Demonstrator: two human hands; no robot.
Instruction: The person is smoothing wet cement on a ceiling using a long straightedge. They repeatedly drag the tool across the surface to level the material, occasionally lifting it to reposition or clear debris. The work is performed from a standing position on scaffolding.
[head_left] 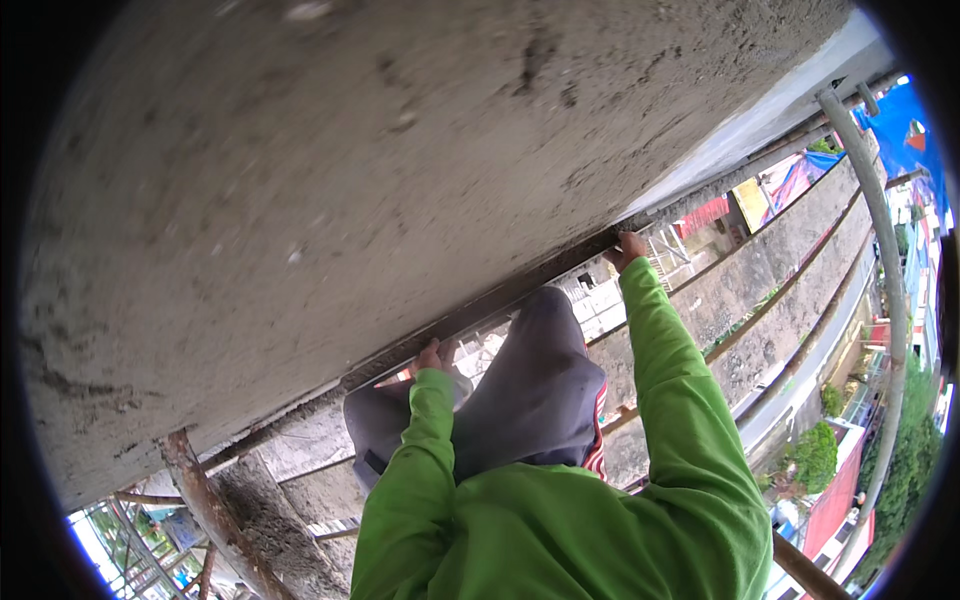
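A long dark straight bar point(520, 280) runs diagonally along the edge of a rough grey cement surface point(300, 170). My left hand point(431, 355) grips the bar low in the middle of the view, its fingertips partly hidden. My right hand point(628, 247) holds the same bar farther up and to the right, fingers bent over it. Both green-sleeved arms reach up from the lower edge. My grey-trousered legs point(530, 380) are bent between my hands, close under the bar.
Narrow scaffold planks point(735, 295) with gaps between them curve along beneath me. A bent pole point(890, 300) rises at the right, and a rough wooden post point(220, 510) stands at the lower left. Far below show rooftops, trees point(815, 460) and a blue sheet point(900, 130).
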